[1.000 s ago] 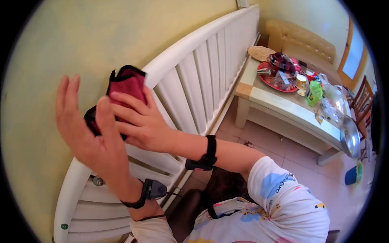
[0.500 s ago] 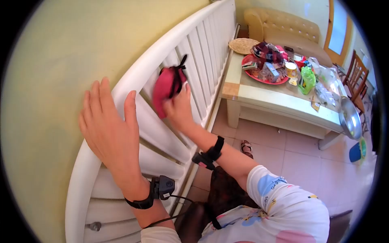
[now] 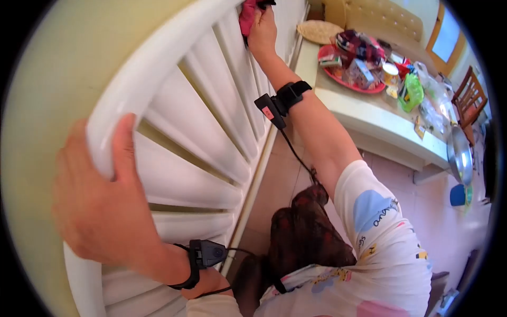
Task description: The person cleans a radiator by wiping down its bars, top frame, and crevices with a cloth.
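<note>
"Gripping the white top rail (image 3: 153, 63) of the slatted panel (image 3: 195, 121), the left hand (image 3: 105, 206) was bent round it, thumb on the slat side, its fingers blurred along the wall (image 3: 68, 79)."

"And the right hand (image 3: 264, 34)?"

"Closed on a crimson cloth (image 3: 246, 18) with dark trim, farther along the panel. The upper edge of the view cut the cloth off, so whether it pressed on the slats could not be told."

"What stood around that forearm (image 3: 322, 127)?"

"A black wrist device (image 3: 270, 111) sat on it, a cable (image 3: 296, 149) dropping away. Just beyond, the coffee table (image 3: 380, 124) stood close beside the panel, partly hidden by the forearm."

"And on the table?"

"A red tray (image 3: 346, 83) heaped with a plaid cloth (image 3: 362, 46) and a pale blue box (image 3: 362, 71); a green plastic bag (image 3: 412, 92) was near it. A steel basin (image 3: 459, 156) was at the near-right corner, a woven mat (image 3: 319, 33) at the far-left end. A tufted sofa (image 3: 364, 16) stood behind, a wooden chair (image 3: 469, 95) to the right."
</note>
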